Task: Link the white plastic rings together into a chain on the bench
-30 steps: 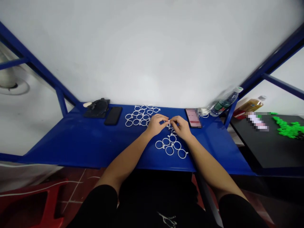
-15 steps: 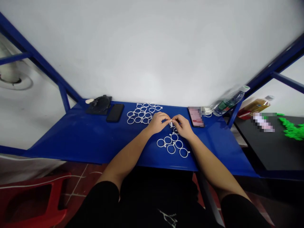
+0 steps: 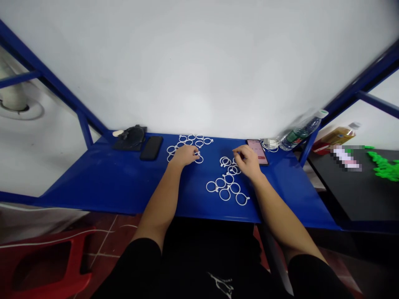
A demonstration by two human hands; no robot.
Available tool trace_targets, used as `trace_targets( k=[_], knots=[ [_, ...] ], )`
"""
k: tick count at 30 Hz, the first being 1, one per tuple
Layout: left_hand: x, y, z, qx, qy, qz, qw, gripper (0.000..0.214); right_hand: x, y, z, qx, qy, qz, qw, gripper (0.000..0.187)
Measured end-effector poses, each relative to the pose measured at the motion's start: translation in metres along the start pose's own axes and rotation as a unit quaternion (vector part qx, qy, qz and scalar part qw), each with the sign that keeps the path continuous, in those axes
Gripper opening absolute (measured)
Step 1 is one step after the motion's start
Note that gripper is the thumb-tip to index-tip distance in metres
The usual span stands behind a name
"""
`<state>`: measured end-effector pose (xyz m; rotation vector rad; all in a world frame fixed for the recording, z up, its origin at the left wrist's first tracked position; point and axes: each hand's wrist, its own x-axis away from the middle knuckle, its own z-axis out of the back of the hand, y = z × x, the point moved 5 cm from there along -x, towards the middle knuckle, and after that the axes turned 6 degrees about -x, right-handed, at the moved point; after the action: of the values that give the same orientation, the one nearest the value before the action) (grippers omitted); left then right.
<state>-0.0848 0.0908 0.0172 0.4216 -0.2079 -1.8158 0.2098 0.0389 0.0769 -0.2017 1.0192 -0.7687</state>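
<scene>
Left hand [image 3: 183, 155] — covering white rings [image 3: 198, 162], grip unclear, best pinching one singly; right hand [image 3: 248, 162] — hovering, hold unclear.

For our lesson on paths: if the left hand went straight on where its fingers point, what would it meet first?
Probably the white ring close by the left hand; depth is unclear, so they may be touching.

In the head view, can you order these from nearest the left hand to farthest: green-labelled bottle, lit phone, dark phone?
1. Dark phone: left of the left hand.
2. Lit phone: right, by the right hand.
3. Green-labelled bottle: farther right.
</scene>
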Motion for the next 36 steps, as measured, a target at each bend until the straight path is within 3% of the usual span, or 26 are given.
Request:
trace_targets(
  k=[6, 11, 17, 27, 36],
  knots=[
    [-0.001, 0.022, -0.001, -0.038, 0.022, -0.015, 0.999, 0.012, 0.006, -0.005, -0.018, -0.006, -0.072, 0.009, 0.997, 0.015],
    [0.007, 0.072, 0.016, 0.016, 0.149, -0.124, 0.981, 0.014, 0.009, -0.004, -0.025, -0.001, -0.086, -0.007, 0.996, 0.023],
    [0.021, 0.115, 0.006, 0.051, 0.194, -0.226, 0.953, 0.015, 0.009, -0.004, -0.03, -0.028, -0.094, -0.003, 0.995, 0.022],
    [0.023, 0.117, -0.002, 0.059, 0.212, -0.223, 0.95, 0.015, 0.008, -0.012, -0.023, -0.075, -0.075, 0.017, 0.994, 0.02],
    [0.027, 0.122, 0.001, 0.103, 0.203, -0.246, 0.942, 0.022, 0.007, -0.014, -0.021, -0.044, -0.057, 0.027, 0.997, 0.018]
  ],
)
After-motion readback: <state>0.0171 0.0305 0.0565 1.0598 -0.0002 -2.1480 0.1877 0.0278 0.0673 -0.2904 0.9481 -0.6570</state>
